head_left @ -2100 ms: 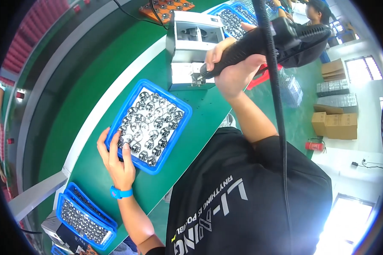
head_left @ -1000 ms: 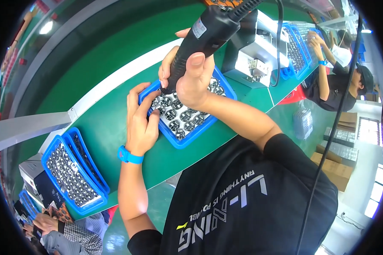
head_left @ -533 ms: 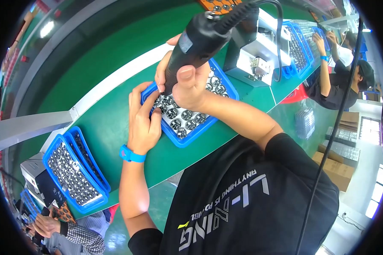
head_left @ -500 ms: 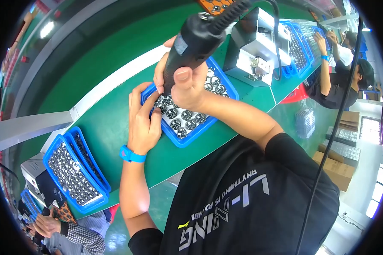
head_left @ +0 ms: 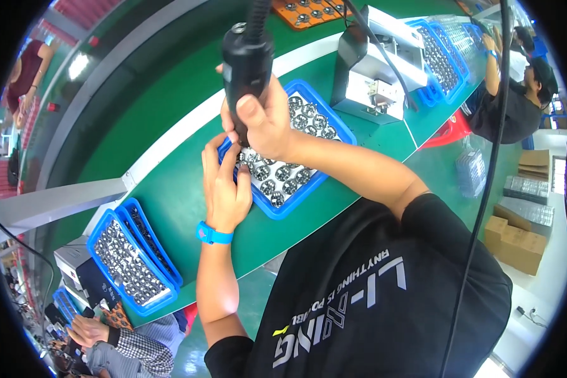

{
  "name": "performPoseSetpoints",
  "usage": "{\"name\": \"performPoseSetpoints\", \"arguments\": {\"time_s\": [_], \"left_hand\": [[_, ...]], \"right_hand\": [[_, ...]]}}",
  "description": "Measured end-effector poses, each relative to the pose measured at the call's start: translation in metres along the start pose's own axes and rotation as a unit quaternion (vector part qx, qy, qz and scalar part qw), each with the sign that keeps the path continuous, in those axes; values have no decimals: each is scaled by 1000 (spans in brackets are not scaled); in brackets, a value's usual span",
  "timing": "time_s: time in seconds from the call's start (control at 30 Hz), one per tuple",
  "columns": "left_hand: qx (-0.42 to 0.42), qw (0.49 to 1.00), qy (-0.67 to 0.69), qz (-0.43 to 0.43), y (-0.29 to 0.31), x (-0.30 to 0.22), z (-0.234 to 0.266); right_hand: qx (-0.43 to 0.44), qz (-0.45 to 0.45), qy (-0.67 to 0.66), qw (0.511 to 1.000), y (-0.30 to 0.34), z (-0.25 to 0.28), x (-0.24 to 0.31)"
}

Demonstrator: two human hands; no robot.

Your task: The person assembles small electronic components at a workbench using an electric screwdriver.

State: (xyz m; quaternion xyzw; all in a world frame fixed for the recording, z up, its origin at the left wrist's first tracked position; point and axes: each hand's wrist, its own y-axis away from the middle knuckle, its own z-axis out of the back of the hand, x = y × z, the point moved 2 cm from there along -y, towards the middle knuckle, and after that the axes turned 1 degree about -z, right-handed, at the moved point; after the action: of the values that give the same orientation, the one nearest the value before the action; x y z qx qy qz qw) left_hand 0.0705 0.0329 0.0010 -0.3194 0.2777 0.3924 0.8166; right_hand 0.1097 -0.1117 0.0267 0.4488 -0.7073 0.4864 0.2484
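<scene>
My right hand [head_left: 264, 123] is wrapped round a black electric screwdriver [head_left: 246, 66], thumb along its near side. The tool stands nearly upright, and its cord rises from the top. Its tip points down at the left corner of a blue tray [head_left: 277, 216] and is hidden by my fingers. My left hand [head_left: 227, 195], with a blue wristband, lies over that corner. Its thumb and index finger curve in close to the screwdriver's tip; what is between them is mostly hidden. Several round black-and-silver parts [head_left: 283, 173] lie in rows on a white sheet in the tray.
More blue trays of parts [head_left: 129, 264] sit to the left, others [head_left: 441, 63] at the far right. A white-and-black machine [head_left: 378, 75] stands right of my tray. Co-workers sit at both sides. A black cable [head_left: 494, 145] hangs across the right. An orange tray [head_left: 309, 12] lies beyond.
The screwdriver has swung from a rightward slant to nearly upright, its top moving left. My left hand keeps its place at the tray's corner. The whole view has shifted slightly.
</scene>
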Motion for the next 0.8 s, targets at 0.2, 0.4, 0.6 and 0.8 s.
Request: {"name": "performPoseSetpoints", "arguments": {"time_s": [0.2,0.4,0.6,0.8], "left_hand": [[-35,998,44,-16,-2,-3,4],[-32,998,-5,-56,-2,0,1],[-22,1000,-5,0,-4,-3,-2],[-19,999,-6,33,-3,-5,-5]], "right_hand": [[-124,42,157,979,-15,33,81],[-203,108,287,930,9,102,163],[-245,141,233,930,32,155,176],[-200,196,262,924,28,142,169]]}}
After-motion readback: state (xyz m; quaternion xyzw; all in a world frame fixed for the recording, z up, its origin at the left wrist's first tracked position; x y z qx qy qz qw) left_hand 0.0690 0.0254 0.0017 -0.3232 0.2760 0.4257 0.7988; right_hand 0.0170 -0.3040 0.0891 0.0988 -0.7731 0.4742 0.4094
